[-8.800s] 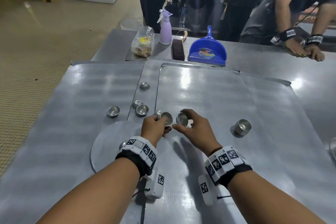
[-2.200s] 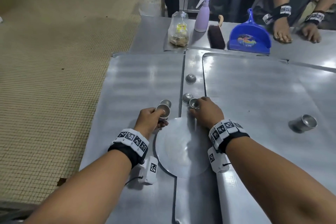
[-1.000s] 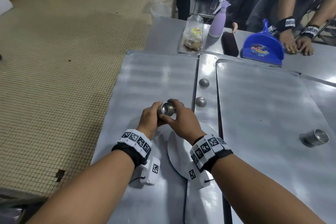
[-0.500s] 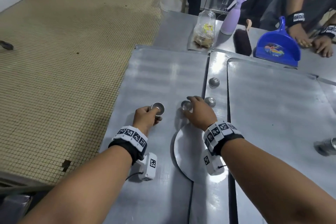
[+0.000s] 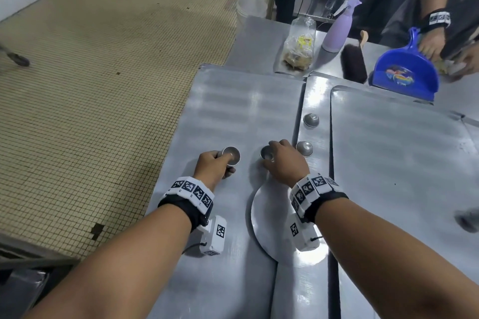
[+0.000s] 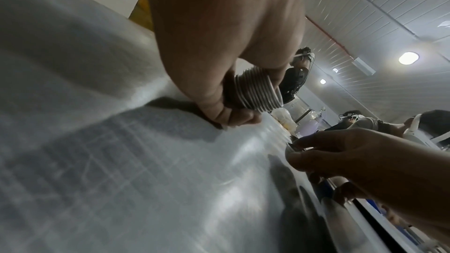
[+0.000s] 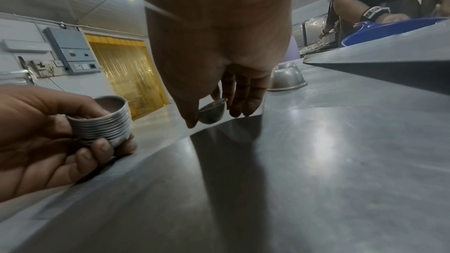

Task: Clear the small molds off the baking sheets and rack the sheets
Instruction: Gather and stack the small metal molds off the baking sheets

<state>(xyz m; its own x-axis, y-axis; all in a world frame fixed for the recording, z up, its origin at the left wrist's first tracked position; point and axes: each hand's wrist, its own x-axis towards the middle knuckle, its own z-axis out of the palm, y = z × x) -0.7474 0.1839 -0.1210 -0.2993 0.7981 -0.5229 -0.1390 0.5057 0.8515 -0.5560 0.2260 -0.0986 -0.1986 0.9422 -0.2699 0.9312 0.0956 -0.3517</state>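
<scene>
My left hand (image 5: 220, 166) grips a nested stack of small metal molds (image 5: 231, 156) just above the left baking sheet (image 5: 233, 111); the ribbed rims of the stack (image 6: 258, 91) show in the left wrist view. My right hand (image 5: 274, 160) pinches a single small mold (image 7: 211, 113) between thumb and fingers, tilted, at the sheet's right edge. Two more molds lie upside down on the strip between the sheets, one near (image 5: 304, 148) and one farther (image 5: 311, 119). The right baking sheet (image 5: 401, 163) lies beside them.
A flat round metal disc (image 5: 269, 230) lies under my right wrist. At the far end are a bagged jar (image 5: 298, 46), a purple spray bottle (image 5: 337, 31), a brush (image 5: 353, 62) and a blue dustpan (image 5: 407, 77). Another person's hand (image 5: 430, 44) is near the dustpan. The floor drops off to the left.
One second ago both hands met at the stack. Since then my right hand has moved right to a loose mold and pinched it; the left hand keeps the stack low over the sheet.
</scene>
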